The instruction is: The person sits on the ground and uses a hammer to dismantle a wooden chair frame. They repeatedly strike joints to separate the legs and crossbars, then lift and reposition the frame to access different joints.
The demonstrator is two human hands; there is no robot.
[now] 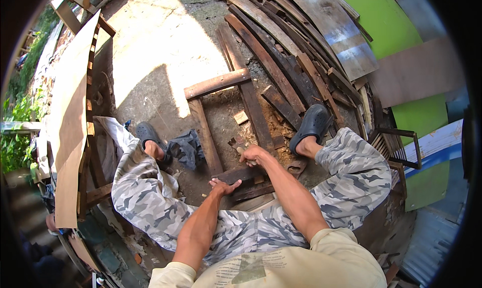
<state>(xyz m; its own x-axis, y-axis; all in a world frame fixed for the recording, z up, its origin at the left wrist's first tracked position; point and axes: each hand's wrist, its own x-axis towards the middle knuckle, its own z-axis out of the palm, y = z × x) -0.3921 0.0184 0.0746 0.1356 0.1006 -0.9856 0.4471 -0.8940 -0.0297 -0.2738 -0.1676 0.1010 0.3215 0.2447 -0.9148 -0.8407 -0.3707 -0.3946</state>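
A wooden frame (204, 132) of dark boards lies on the ground between my legs, its far crosspiece overlapping the side boards. My left hand (226, 186) grips its near crosspiece (240, 174), with thumb and fingers spread along the wood. Over the frame's near right part, my right hand (254, 156) is closed round a short handle. The rusty head (236, 143) at its end looks like a hammer's, pointing into the frame's opening. Inside the frame lie a small pale wood block (241, 117) and sawdust. My fingers partly hide the handle.
Long dark boards (266, 62) are stacked at the far right, beside green panels (381, 22). A plywood sheet (70, 127) stands at the left. Crumpled dark cloth (187, 148) lies near my left foot. My clog-shod right foot (311, 127) is close to the frame's right side.
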